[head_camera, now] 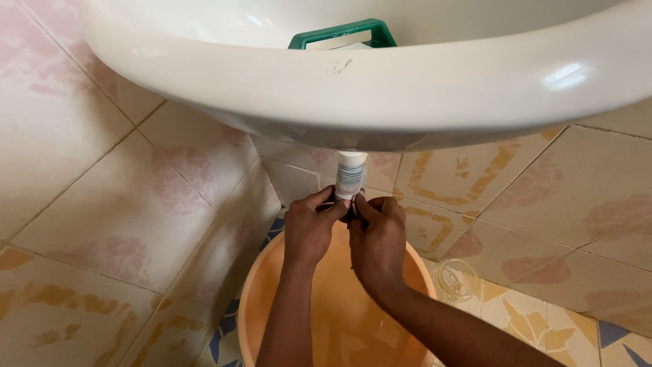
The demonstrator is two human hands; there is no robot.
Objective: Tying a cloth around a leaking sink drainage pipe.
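From my feed I saw both hands raised to the ribbed white pipe (350,178) that hung from the underside of the basin (367,88) in the upper half of the frame. My left hand (309,228) was curled narrow, its fingertips pinched on the left side of the pipe's lower end. My right hand (377,234) was closed the same way on the right side, thumb and fingers pressed to a dark part at the pipe's tip; I could not tell what that dark part was. The two hands touched each other just below the centre of the frame. Directly under them, at the bottom centre, stood an orange bucket (268,285) on the floor, and both forearms crossed over its opening. Inside the basin, at the top centre, a green handle (343,32) showed above the rim. To the right of the bucket, at lower right, a clear glass (458,277) sat on the patterned floor tiles (536,319). Pink-mottled wall tiles (129,211) filled the left of the frame.
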